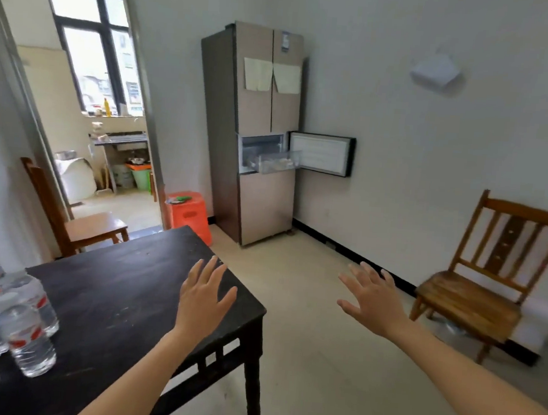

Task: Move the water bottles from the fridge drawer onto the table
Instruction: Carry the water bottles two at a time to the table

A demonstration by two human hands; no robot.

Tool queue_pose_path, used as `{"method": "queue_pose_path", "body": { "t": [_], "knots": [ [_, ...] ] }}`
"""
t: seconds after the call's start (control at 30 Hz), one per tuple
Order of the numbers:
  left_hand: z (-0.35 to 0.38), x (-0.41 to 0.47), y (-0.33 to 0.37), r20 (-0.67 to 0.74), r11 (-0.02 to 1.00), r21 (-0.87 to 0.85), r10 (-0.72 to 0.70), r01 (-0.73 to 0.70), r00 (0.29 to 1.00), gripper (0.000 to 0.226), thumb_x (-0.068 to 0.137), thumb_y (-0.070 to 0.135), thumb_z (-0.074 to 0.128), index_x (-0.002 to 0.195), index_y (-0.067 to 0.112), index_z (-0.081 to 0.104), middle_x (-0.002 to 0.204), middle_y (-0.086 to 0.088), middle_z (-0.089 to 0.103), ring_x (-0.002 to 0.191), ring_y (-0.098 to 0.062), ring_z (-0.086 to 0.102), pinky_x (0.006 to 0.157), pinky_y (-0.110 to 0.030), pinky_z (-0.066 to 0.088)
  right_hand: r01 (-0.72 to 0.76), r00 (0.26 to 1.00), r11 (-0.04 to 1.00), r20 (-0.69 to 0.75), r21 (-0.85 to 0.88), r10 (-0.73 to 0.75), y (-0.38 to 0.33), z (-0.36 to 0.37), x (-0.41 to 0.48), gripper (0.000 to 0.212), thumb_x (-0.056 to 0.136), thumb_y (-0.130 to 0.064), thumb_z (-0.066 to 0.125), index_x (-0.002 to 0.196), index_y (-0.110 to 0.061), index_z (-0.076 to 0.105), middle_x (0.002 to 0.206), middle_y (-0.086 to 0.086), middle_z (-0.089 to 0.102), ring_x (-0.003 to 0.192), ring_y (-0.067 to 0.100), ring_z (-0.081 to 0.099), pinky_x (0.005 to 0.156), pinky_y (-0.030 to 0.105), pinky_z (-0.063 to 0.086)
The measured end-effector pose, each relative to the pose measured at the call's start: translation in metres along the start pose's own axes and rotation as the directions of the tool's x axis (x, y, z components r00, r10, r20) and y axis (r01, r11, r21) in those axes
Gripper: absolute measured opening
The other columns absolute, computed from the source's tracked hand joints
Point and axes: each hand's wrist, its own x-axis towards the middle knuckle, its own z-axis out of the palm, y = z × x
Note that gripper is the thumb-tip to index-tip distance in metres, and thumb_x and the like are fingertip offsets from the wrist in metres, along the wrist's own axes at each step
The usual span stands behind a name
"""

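Note:
Several clear water bottles (27, 326) with red and blue labels stand together at the left end of the dark wooden table (125, 281). Across the room stands a tall beige fridge (255, 134); its small middle door (321, 154) hangs open to the right and a clear drawer (279, 162) is pulled out, its contents too small to make out. My left hand (204, 299) hovers above the table's right corner, fingers spread and holding nothing. To its right, over the floor, my right hand (373, 298) is also spread and holds nothing.
A wooden chair (485, 280) stands against the right wall. Another chair (70, 219) sits behind the table by the doorway. An orange plastic stool (189, 214) stands left of the fridge. Pale floor lies between table and fridge.

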Motion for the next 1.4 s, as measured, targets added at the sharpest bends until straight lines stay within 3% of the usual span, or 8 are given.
{"method": "queue_pose_path", "body": {
  "t": [0.13,0.37,0.57,0.83,0.93,1.03,1.17,1.4],
  "knots": [
    [0.034,-0.017,0.081,0.052,0.999,-0.044,0.026,-0.024,0.998,0.084,0.073,0.063,0.019,0.135,0.013,0.045,0.149,-0.007,0.034,0.141,-0.028,0.020,0.112,-0.044,0.022,-0.064,0.995,0.997,0.069,-0.036,0.066,0.076,0.019,-0.063,0.053,0.071,-0.058,0.039,0.099,-0.026,0.071,0.104,0.002,0.071,0.096,0.024,0.068,0.071,0.047,0.055],
    [0.103,-0.043,0.210,0.159,0.991,-0.127,0.054,-0.034,0.986,0.054,0.091,0.042,0.049,0.138,0.016,0.039,0.152,-0.005,0.029,0.143,-0.025,0.014,0.112,-0.042,0.020,-0.136,0.990,0.990,0.036,-0.034,0.137,0.185,0.026,-0.148,0.050,0.066,-0.060,0.057,0.103,-0.027,0.070,0.106,-0.001,0.070,0.099,0.023,0.067,0.073,0.045,0.054],
    [0.131,-0.034,0.278,0.187,0.985,-0.151,0.108,-0.080,0.976,0.070,0.080,0.056,0.034,0.136,0.015,0.043,0.150,-0.006,0.031,0.141,-0.027,0.018,0.110,-0.044,0.023,-0.143,0.989,0.990,0.041,0.014,0.143,0.239,0.039,-0.170,0.055,0.075,-0.055,0.033,0.104,-0.025,0.069,0.108,0.002,0.069,0.100,0.025,0.066,0.074,0.046,0.054],
    [0.167,0.040,0.320,0.091,0.982,-0.148,0.136,-0.121,0.987,0.084,0.068,0.061,0.024,0.132,0.011,0.048,0.146,-0.008,0.039,0.139,-0.028,0.024,0.108,-0.046,0.026,-0.167,0.985,0.983,0.069,0.082,0.161,0.306,0.072,-0.123,0.059,0.077,-0.056,0.031,0.109,-0.021,0.067,0.115,0.004,0.067,0.109,0.029,0.062,0.082,0.051,0.050],
    [0.196,0.088,0.335,0.091,0.982,-0.156,0.120,-0.105,0.989,0.061,0.083,0.047,0.046,0.132,0.011,0.047,0.147,-0.008,0.037,0.139,-0.027,0.022,0.109,-0.044,0.024,-0.159,0.987,0.980,0.051,0.120,0.154,0.345,0.080,-0.085,0.082,0.074,-0.062,0.008,0.138,-0.023,0.042,0.146,0.003,0.040,0.137,0.028,0.032,0.108,0.052,0.025],
    [0.224,0.133,0.352,0.086,0.984,-0.156,0.104,-0.090,0.991,0.051,0.090,0.031,0.055,0.135,0.012,0.043,0.149,-0.006,0.033,0.141,-0.024,0.018,0.110,-0.043,0.022,-0.140,0.989,0.985,0.072,0.105,0.133,0.381,0.082,-0.054,0.089,0.069,-0.066,-0.006,0.147,-0.028,0.018,0.156,-0.002,0.015,0.145,0.023,0.006,0.115,0.046,0.006],
    [0.257,0.186,0.381,0.083,0.979,-0.190,0.094,-0.077,0.992,0.050,0.090,0.029,0.054,0.136,0.012,0.042,0.149,-0.006,0.033,0.141,-0.024,0.018,0.111,-0.041,0.020,-0.164,0.981,0.984,0.118,0.070,0.155,0.425,0.083,-0.011,0.060,0.094,-0.057,0.025,0.147,-0.029,0.017,0.156,-0.003,0.012,0.145,0.021,0.003,0.115,0.045,0.003],
    [0.314,0.237,0.407,0.093,0.983,-0.179,0.062,-0.044,0.994,0.048,0.091,0.028,0.052,0.135,0.012,0.043,0.148,-0.006,0.035,0.139,-0.024,0.020,0.112,-0.037,0.016,-0.156,0.978,0.982,0.155,0.109,0.139,0.483,0.127,0.042,0.058,0.095,-0.051,0.029,0.147,-0.028,0.016,0.157,-0.003,0.010,0.145,0.021,0.001,0.116,0.045,0.002]
  ]
}}
